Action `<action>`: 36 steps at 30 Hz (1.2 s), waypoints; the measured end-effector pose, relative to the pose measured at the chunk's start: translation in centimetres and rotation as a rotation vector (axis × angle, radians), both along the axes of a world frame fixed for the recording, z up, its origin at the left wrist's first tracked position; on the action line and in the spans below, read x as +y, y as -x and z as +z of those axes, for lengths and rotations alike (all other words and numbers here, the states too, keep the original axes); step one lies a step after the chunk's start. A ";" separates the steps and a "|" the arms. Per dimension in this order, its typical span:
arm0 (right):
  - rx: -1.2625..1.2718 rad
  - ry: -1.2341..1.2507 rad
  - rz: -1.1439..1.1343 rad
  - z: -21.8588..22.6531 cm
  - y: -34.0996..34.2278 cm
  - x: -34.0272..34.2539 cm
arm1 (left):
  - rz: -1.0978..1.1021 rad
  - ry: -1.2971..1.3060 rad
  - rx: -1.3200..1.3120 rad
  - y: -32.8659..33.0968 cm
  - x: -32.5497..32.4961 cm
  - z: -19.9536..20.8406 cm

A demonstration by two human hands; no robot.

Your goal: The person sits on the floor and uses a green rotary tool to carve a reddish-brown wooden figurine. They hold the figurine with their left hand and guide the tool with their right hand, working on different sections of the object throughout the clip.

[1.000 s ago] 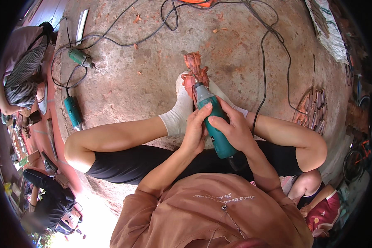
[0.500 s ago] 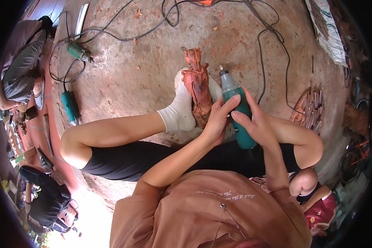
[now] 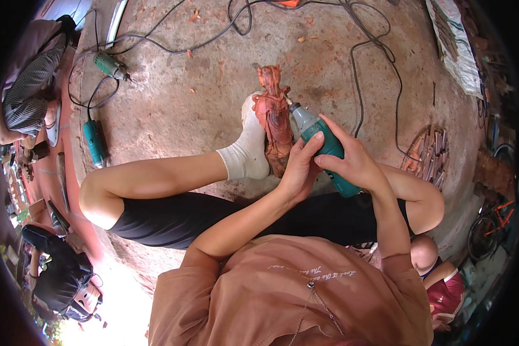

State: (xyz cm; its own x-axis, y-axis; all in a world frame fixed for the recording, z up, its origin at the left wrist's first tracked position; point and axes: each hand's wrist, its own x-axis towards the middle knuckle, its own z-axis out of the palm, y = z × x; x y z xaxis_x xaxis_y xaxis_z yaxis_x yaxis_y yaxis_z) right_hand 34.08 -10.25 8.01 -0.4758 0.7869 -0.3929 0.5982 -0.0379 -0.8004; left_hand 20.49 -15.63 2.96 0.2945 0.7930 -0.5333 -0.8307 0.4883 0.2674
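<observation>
A teal and grey die grinder (image 3: 335, 149) is gripped between my two hands. My right hand (image 3: 357, 162) wraps round its body from the right, fingers closed. My left hand (image 3: 300, 164) presses on it from the left, its thumb on top and its other fingers partly hidden. The grinder's tip points up and left, at or very close to the right side of a carved reddish wooden figurine (image 3: 273, 112); I cannot tell if they touch. The figurine lies between my feet, its base near my left hand. A white sock (image 3: 245, 138) covers my left foot; the right foot is mostly hidden.
Two more green power tools, a rotary tool (image 3: 111, 66) and a teal grinder (image 3: 94, 143), lie at the left. Black cords (image 3: 236, 26) snake across the far floor. Slim carving tools (image 3: 435, 150) sit in a pile at right. Other people (image 3: 66, 277) are near both edges.
The grinder has tilted left in my hands. Its tip has swung from beside the figurine to close against its right side.
</observation>
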 end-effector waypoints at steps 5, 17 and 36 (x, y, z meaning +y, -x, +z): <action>-0.021 0.043 -0.001 0.3 0.0 0.3 | -0.002 0.000 -0.012 -0.2 0.0 -0.5; -0.018 0.040 -0.004 0.0 0.3 0.3 | 0.015 0.007 -0.026 -0.1 -0.1 -0.9; -0.060 0.052 -0.003 0.0 1.0 0.2 | 0.011 0.046 -0.018 0.4 -0.5 -1.1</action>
State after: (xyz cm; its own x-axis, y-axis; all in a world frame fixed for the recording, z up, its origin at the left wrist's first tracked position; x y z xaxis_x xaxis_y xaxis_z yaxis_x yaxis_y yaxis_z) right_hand 33.11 -10.02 7.99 -0.4484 0.7661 -0.4606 0.6445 -0.0799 -0.7604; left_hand 20.05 -16.08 1.83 0.2955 0.7712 -0.5638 -0.8408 0.4902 0.2299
